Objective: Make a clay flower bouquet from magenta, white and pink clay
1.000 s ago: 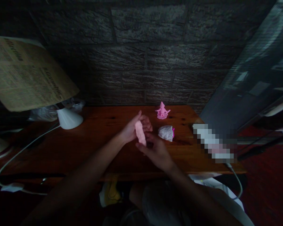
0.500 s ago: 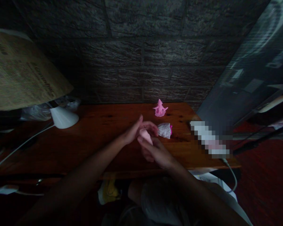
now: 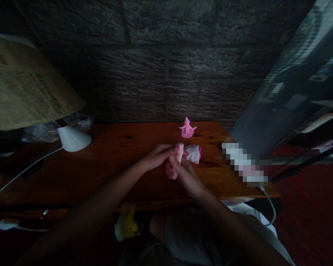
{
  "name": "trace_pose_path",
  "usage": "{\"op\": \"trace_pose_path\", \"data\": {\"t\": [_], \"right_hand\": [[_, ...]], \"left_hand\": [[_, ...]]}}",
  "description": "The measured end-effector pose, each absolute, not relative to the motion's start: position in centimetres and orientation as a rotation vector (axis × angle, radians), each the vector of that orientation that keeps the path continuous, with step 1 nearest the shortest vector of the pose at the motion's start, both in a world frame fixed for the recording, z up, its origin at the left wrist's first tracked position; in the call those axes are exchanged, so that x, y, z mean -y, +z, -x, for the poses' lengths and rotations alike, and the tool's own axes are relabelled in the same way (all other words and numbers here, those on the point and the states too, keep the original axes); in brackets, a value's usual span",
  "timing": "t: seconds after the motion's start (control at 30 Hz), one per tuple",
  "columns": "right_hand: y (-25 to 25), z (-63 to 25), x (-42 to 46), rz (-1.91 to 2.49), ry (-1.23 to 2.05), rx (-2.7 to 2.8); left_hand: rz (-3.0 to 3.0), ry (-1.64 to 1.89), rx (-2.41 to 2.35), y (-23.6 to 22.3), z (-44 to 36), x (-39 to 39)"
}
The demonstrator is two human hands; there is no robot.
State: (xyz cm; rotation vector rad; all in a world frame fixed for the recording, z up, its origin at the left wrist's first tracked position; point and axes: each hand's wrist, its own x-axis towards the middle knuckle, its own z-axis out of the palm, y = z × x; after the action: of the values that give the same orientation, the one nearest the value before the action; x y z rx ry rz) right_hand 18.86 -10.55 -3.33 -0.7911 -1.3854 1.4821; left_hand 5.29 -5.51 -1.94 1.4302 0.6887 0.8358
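Note:
A pale pink lump, looking like modelling clay, is held just above the wooden table. My right hand is closed around it, with the thumb lying along its near side. From the left, my left hand presses its fingers against the same lump; some fingertips are hidden behind it. Right beside the hands lies a crumpled whitish pouch with a bright pink edge. Farther back stands a small pink figure with a pointed top, two outstretched arms and a wavy base.
The wooden table meets a dark brick wall. A white lamp with a newsprint shade is at left, its cord trailing forward. A blurred-out white object with a cable sits near the right edge.
My left hand, spread open beside the lump before, has closed in against it. The lump has risen and turned more upright between both hands. The pouch and pink figure stay put.

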Motion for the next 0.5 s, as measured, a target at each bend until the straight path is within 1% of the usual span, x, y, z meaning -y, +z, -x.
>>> {"op": "trace_pose_path", "data": {"t": [0.1,0.17,0.27,0.37,0.5], "right_hand": [[-3.4,-18.7,10.6,0.699,1.680,1.221],[-3.5,-18.7,10.6,0.714,1.716,1.274],[-3.8,-18.6,10.8,0.834,1.613,1.516],[-4.1,-18.5,10.8,0.918,1.504,1.665],[-4.1,-18.3,10.4,0.993,1.530,1.664]], "left_hand": [[-1.232,0.862,-0.631,-1.2,-5.1,5.5],[-1.108,0.929,-0.545,-0.8,-4.8,5.4],[-1.012,0.881,-0.430,-0.7,-4.6,5.1],[-0.967,0.866,-0.444,-1.0,-4.6,5.1],[-0.891,0.986,-0.567,-0.8,-5.1,5.3]]}}
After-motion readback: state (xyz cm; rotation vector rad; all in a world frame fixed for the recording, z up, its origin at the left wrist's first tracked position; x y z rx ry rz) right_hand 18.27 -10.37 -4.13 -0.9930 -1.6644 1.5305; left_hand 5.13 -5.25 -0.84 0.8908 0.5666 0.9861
